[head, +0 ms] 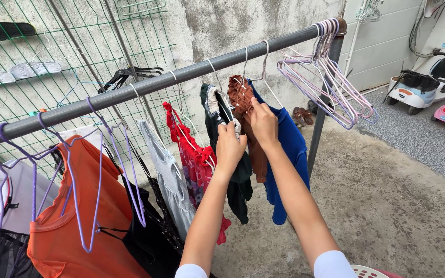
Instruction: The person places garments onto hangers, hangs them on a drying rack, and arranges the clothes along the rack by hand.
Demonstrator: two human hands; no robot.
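Both hands grip cloth on 1 hanger: the left hand (230,145) clutches the dark green garment (240,188), the right hand (263,122) pinches the rust-brown garment (244,103) near its top. These hang from the long grey rail (145,85), between a blue shirt (289,149) and a red dress (197,162); an orange top (86,206) and empty lilac hangers (330,77) flank them

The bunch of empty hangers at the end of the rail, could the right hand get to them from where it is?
Probably yes. The right hand grips the brown garment, and the empty hangers hang further right on the same rail, with only open air between, though it would have to let go first.
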